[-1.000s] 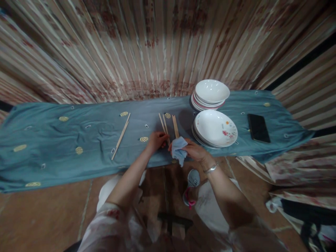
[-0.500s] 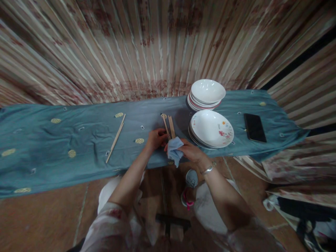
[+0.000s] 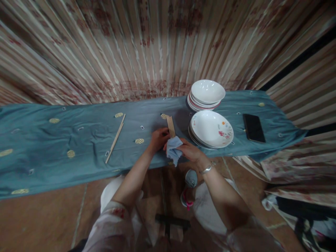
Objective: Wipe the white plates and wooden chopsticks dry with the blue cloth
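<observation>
Several wooden chopsticks [image 3: 170,125] lie side by side in a close bunch, their far ends on the cloth-covered table and their near ends hidden. A light blue cloth [image 3: 174,148] covers that near part. My right hand [image 3: 191,149], with a silver bracelet at the wrist, is closed on the cloth. Along the left side of the bunch, the fingers of my left hand [image 3: 159,139] are curled in and closed against the chopsticks. Fingertips of both hands are partly hidden. Farther left, two more chopsticks [image 3: 115,141] rest at a slant on the table.
A stack of flowered plates [image 3: 210,129] stands just right of my right hand, with a stack of white bowls [image 3: 208,91] behind it. A black phone-like slab [image 3: 254,128] lies at the right. Pleated curtains [image 3: 157,52] hang behind the blue-green tablecloth [image 3: 86,147].
The chopstick that slanted apart at my left hand now lies parallel against the others. My left hand has shifted slightly right. The cloth has moved very little.
</observation>
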Tool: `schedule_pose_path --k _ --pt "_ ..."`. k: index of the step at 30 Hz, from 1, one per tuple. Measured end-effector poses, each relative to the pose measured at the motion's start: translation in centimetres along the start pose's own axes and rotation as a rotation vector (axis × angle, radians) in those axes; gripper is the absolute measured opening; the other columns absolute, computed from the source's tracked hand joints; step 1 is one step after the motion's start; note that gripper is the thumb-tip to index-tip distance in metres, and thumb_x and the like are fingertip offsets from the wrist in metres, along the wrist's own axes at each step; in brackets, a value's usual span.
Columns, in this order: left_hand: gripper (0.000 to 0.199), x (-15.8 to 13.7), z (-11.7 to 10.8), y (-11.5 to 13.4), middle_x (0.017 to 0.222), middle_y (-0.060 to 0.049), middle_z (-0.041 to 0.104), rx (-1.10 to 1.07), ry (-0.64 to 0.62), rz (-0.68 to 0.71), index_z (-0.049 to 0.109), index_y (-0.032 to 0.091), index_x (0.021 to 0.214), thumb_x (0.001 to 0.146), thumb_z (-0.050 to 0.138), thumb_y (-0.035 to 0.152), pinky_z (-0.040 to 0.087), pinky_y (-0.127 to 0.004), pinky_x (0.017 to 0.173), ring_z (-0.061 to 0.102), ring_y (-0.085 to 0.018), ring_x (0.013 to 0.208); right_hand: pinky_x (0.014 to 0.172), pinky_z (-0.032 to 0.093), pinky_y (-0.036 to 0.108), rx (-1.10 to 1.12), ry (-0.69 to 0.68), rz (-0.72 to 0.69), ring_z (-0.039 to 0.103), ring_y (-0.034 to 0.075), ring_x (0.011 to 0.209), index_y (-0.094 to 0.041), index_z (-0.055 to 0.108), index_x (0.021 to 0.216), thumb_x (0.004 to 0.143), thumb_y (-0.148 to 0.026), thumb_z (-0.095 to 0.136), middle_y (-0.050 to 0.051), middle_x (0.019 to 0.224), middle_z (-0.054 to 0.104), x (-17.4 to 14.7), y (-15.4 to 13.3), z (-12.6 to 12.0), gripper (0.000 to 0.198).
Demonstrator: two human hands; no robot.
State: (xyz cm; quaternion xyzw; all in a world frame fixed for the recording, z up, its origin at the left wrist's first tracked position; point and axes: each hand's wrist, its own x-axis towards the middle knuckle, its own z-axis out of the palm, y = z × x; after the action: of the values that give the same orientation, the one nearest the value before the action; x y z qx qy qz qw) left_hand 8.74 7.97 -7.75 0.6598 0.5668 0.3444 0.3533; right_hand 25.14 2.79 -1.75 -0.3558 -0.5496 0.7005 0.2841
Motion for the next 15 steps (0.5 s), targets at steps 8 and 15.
schedule_pose_path --k 8,15 --pt "0.025 -1.4 -0.7 -0.6 0.086 -0.005 0.074 -0.197 0.104 -0.047 0.072 0.015 0.099 0.075 0.065 0.019 0.054 -0.025 0.066 0.067 -0.015 0.073 0.058 0.04 0.023 0.088 0.034 0.003 0.057 0.012 0.066 -0.017 0.072 0.071 0.073 -0.042 0.07 0.0 0.07 0.07 1.1 1.1 0.0 0.025" --pt "0.034 -5.6 -6.1 -1.2 0.086 -0.006 0.071 -0.203 0.194 -0.152 0.068 0.013 0.109 0.081 0.059 0.031 0.042 -0.021 0.043 0.053 -0.008 0.044 0.073 0.048 0.028 0.236 -0.019 0.005 0.066 0.017 0.08 -0.017 0.074 0.082 0.069 -0.036 0.072 0.003 0.085 0.075 2.6 0.6 2.1 0.024"
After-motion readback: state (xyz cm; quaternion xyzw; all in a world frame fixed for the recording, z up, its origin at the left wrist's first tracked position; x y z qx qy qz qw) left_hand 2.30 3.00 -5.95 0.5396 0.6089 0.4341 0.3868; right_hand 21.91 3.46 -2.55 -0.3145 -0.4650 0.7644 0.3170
